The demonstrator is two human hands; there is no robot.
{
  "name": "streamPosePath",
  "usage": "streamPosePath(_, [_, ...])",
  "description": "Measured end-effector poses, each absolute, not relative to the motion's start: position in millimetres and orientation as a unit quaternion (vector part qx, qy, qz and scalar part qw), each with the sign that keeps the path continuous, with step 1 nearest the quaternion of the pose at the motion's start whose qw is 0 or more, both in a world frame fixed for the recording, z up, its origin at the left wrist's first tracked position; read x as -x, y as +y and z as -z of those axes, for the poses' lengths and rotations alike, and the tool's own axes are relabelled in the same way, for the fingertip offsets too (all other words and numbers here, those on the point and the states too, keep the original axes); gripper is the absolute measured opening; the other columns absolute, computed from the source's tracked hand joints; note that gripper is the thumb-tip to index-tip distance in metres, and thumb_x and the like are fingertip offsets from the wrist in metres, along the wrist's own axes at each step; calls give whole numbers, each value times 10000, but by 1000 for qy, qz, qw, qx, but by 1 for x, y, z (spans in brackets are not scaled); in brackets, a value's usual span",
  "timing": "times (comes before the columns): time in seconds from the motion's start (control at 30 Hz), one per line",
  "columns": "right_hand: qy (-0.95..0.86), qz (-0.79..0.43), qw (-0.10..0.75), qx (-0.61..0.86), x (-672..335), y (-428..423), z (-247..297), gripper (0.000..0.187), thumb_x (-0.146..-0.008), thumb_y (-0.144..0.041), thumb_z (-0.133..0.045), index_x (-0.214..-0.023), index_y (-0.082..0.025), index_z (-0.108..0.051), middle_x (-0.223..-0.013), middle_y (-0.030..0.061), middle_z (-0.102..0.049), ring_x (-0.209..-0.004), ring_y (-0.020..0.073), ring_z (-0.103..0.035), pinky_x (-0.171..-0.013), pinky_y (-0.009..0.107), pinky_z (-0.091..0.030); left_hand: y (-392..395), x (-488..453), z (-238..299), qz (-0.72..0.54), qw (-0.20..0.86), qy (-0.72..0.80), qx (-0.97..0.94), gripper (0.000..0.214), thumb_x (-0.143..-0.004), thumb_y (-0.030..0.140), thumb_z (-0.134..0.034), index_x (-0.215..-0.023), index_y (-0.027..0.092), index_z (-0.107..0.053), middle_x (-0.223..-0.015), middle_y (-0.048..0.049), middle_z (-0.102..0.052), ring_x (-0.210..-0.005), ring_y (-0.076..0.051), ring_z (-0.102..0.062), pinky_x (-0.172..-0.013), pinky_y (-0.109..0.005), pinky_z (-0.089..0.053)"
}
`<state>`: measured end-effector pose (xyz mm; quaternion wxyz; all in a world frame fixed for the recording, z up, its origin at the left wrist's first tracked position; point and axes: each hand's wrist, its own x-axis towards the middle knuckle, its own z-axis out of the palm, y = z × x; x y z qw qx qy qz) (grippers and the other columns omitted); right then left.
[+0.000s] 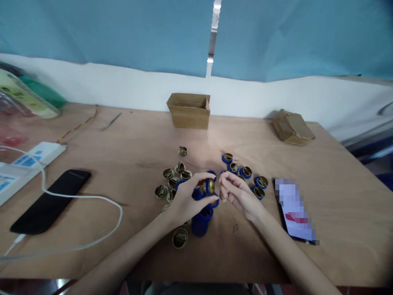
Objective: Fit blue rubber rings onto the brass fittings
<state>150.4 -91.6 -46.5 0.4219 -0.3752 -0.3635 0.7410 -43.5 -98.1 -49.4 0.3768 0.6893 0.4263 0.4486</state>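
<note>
Between the thumb and fingers of my left hand (188, 196) is a round brass piece with a blue ring (210, 187), turned on its edge. My right hand (238, 192) is close to its right, fingertips pinched together; whatever they hold is hidden. Under and left of my left hand lie several round brass pieces (179, 238) with raised clips on top. Several blue rings (200, 226) are heaped below the hands. To the right, several brass pieces sit in blue rings (261, 182) on the wooden table (138, 139).
An open cardboard box (190, 116) stands at the back, and a crumpled cardboard box (293, 127) at the back right. A lit phone (294, 211) lies on the right. On the left are a black phone (50, 200), a white cable (113, 200) and a power strip (27, 164).
</note>
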Motion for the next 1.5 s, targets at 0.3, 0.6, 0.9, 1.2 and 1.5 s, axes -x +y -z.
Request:
streamPosePath(0.3, [-386, -772, 379, 334, -147, -96, 42, 318, -960, -451, -661, -800, -198, -555, -528, -70, -499, -469, 81, -390, -517, 235, -316, -98, 45, 56, -432, 350, 409, -723, 442, -796, 210, -806, -1190, 241, -608, -1139, -75, -710, -1044, -242, -692, -925, -384, -552])
streamPosePath(0.6, [-423, -753, 377, 335, -149, -95, 47, 317, -888, -436, -757, -801, -200, -563, -622, -64, -528, -526, 84, -414, -536, 249, -294, -97, 47, 58, -441, 290, 375, -762, 449, -823, 164, -777, -1224, 234, -589, -1151, -91, -699, -1082, -248, -683, -966, -411, -553])
streamPosePath(0.9, [-451, -737, 370, 342, -148, -95, 47, 373, -900, -500, -726, -781, -209, -525, -565, -82, -477, -493, 87, -349, -533, 261, -251, -98, 53, 64, -406, 247, 332, -815, 504, -917, 120, -645, -1379, 263, -502, -1275, -122, -622, -1197, -259, -623, -1038, -435, -530])
streamPosePath(1.2, [-511, -697, 366, 344, -147, -95, 47, 347, -914, -506, -704, -824, -210, -546, -638, -62, -522, -567, 100, -437, -583, 257, -346, -98, 56, 63, -381, 210, 299, -849, 588, -933, 56, -557, -1468, 262, -424, -1277, -126, -609, -1197, -260, -611, -1031, -418, -532])
streamPosePath(1.5, [-526, -683, 380, 335, -144, -99, 44, 349, -915, -500, -702, -829, -214, -523, -717, -39, -546, -622, 109, -472, -607, 264, -369, -98, 59, 62, -414, 218, 293, -834, 590, -919, 47, -580, -1454, 271, -471, -1259, -118, -642, -1181, -252, -630, -1027, -392, -529])
